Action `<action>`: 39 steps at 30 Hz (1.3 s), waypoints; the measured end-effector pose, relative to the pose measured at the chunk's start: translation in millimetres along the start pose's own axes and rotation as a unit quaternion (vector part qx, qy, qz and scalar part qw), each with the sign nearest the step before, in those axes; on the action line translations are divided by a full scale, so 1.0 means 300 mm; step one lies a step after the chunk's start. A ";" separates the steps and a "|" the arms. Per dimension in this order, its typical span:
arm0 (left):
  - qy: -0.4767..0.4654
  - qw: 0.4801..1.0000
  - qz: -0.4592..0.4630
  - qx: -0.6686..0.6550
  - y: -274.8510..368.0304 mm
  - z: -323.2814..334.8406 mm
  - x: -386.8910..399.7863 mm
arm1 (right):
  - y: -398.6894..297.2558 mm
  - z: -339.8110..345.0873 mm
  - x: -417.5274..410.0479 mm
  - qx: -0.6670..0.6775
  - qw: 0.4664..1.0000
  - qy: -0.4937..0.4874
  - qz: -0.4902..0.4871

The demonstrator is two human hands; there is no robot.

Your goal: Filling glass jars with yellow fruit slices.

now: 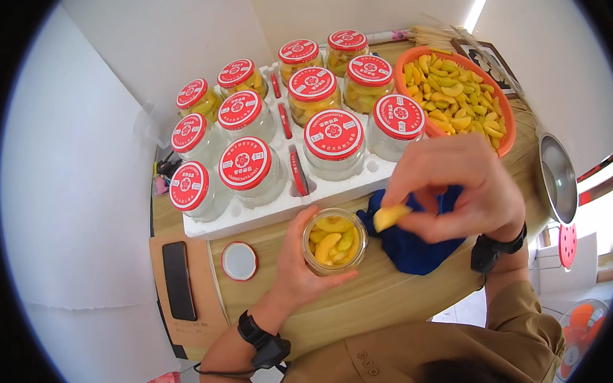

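Observation:
An open glass jar full of yellow fruit slices stands upright in my left hand, whose fingers curl around its left side. Between the thumb and fingers of my right hand is a single yellow fruit slice, held just right of the jar and apart from it. Beneath that hand lies a crumpled blue cloth. A jar lid rests on the table to the left of the jar, its white inside facing up.
Behind, a white foam tray carries several red-lidded jars, some with fruit. An orange basket of fruit slices stands back right, near a metal bowl. A phone lies on a brown folder at left.

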State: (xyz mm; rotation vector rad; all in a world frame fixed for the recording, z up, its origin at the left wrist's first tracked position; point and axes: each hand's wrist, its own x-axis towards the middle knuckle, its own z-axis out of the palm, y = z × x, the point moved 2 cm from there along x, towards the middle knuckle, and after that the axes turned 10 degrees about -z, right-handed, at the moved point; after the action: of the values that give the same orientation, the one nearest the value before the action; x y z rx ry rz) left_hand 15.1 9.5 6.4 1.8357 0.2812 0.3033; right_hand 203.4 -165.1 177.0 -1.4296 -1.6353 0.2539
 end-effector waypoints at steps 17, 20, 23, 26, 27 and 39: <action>-0.014 1.000 -0.008 -0.012 0.004 0.011 0.005 | 0.088 0.179 -0.004 -0.030 0.988 -0.133 -0.073; -0.002 0.999 -0.015 -0.038 0.000 0.015 0.006 | 0.083 0.151 0.002 0.002 0.992 -0.111 -0.061; -0.002 1.000 -0.006 -0.022 -0.004 0.011 0.009 | 0.067 0.106 0.007 0.010 0.996 -0.081 -0.044; -0.010 1.000 0.009 -0.018 -0.003 0.007 0.011 | 0.043 0.012 0.004 -0.054 0.998 -0.021 -0.011; -0.015 1.000 0.011 -0.024 0.002 0.009 0.012 | 0.038 -0.035 -0.005 -0.104 0.994 0.017 0.017; -0.019 0.999 0.014 -0.033 0.017 0.005 0.004 | 0.267 -0.384 -0.209 -0.365 0.887 -0.031 0.281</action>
State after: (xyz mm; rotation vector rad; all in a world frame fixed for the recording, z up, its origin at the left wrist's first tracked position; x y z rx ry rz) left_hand 16.9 6.9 11.0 1.7804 0.2175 0.2942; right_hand 335.5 -240.8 156.7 -2.4952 -1.3753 -0.0113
